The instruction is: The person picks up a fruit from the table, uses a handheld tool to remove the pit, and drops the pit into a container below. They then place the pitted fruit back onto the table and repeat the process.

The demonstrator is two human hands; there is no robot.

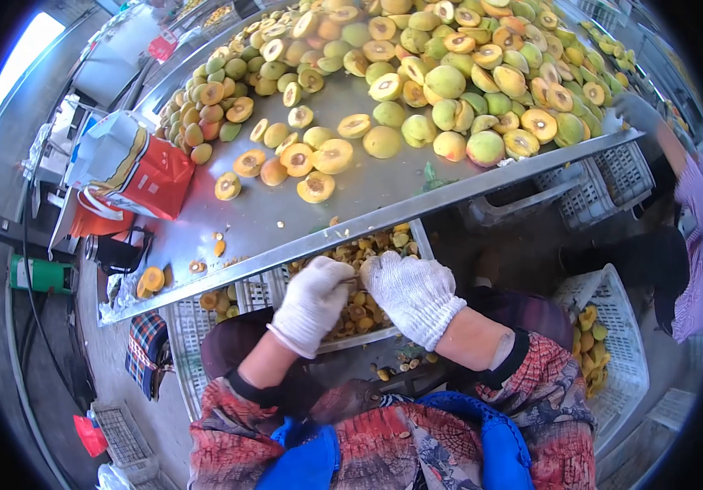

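My left hand [314, 304], in a white knit glove, is closed with its fingertips pinched together. Close beside it, my right hand [413, 297] is closed too, in a matching glove. Both are over a crate [426, 238] of pits and fruit scraps [359, 314], between my knees and below the table edge. Anything pinched between the fingers is hidden or too small to name. On the metal table [261, 211] ahead lie several halved yellow stone fruits, such as one half [316, 187] with its cut face up. A large heap of fruit [449, 82] rises behind them.
A red and white bag [163, 175] stands at the table's left end. Crates flank me, one at left [188, 335] and one at right [633, 343] holding fruit pieces. The raised table rim [384, 214] crosses ahead. Another person's gloved hand [636, 110] rests near the heap at right.
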